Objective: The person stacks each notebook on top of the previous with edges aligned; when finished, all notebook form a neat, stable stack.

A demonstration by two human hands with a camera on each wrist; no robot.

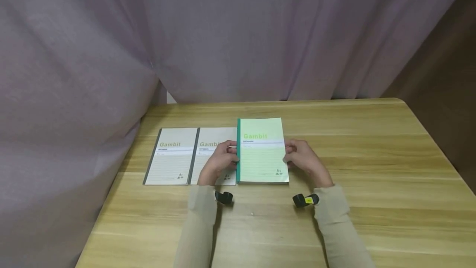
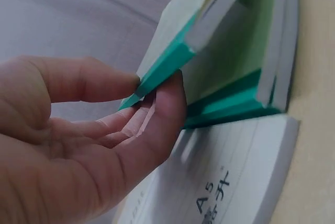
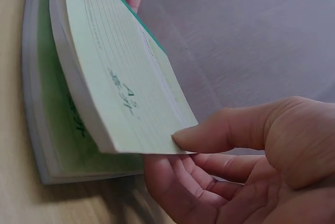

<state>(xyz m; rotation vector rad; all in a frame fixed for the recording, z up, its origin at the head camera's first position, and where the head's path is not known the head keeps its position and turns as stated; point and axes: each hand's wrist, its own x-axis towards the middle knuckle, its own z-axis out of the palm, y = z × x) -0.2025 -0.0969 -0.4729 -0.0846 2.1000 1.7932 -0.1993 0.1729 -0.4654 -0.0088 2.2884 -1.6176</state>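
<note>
Both hands hold a green Gambit notebook with a teal spine, lifted a little off the table. My left hand pinches its spine between thumb and fingers. On the opposite edge, my right hand grips with the thumb on the cover and fingers underneath. Below it, another green notebook with a teal spine lies on a stack, apart from the raised one in the wrist views. Two white Gambit notebooks with grey spines lie to the left: an outer one and an inner one, partly hidden by my left hand.
The wooden table extends to the right and toward the front. A greyish-purple curtain hangs behind it and along the left side. Black wrist bands, one with a yellow label, sit at the sleeves.
</note>
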